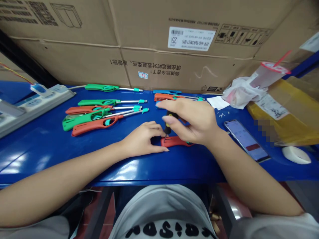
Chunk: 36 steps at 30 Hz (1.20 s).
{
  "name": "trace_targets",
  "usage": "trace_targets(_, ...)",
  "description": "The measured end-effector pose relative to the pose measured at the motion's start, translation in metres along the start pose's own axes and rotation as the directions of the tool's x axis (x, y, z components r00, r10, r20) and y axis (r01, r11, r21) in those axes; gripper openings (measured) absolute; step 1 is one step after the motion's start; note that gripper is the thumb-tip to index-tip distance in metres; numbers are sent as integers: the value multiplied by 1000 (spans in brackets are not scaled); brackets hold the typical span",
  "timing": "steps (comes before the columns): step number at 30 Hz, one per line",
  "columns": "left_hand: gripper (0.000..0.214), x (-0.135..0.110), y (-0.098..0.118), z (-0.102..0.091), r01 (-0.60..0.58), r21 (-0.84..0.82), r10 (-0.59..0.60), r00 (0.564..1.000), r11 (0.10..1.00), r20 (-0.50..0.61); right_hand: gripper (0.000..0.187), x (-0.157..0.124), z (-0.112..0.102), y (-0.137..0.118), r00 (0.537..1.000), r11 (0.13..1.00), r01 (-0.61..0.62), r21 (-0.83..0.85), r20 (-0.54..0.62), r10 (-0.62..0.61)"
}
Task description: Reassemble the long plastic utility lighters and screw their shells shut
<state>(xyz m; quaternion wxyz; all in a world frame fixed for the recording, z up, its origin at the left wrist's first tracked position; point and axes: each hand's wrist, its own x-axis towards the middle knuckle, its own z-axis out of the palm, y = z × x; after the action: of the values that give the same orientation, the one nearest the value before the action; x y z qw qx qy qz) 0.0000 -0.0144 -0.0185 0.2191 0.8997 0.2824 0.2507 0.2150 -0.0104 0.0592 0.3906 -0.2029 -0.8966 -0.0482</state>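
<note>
An orange-red gas lighter (175,141) lies flat on the blue table in front of me. My left hand (140,139) is closed at its left end, thumb on the near side and fingers on the far side. A short screwdriver (167,128) with a black and yellow handle stands nearly upright on that end, its tip touching the lighter's body. My right hand (195,120) grips the handle from above between thumb and fingers. The lighter's right part is hidden under this hand.
Several green and orange long-necked lighters (96,124) lie left; a blue and orange pile (167,96) lies behind my right hand. A power strip (50,99) sits far left. To the right are a phone (245,139), white mouse (296,155), bagged drink cup (270,74) and yellow parcel (296,109). A carton (87,56) stands behind.
</note>
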Motion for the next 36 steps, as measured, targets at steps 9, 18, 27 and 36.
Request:
trace_targets(9, 38, 2, 1, -2, -17, 44, 17, 1000, 999, 15, 25, -9, 10, -1, 985, 997, -3, 77, -174, 16)
trace_targets(18, 40, 1, 2, -2, 10, 45, -12, 1000, 999, 28, 32, -15, 6, -3, 988, 996, -30, 86, -149, 42)
trace_targets(27, 39, 1, 1, -1, -47, 41, 47, 999, 998, 1, 35, -13, -2, 0, 994, 989, -98, 108, -42, 103)
trace_targets(36, 35, 1, 3, -1, -50, 23, 50, 999, 998, -18, 46, -13, -2, -4, 994, 974, -101, 202, 61, 91)
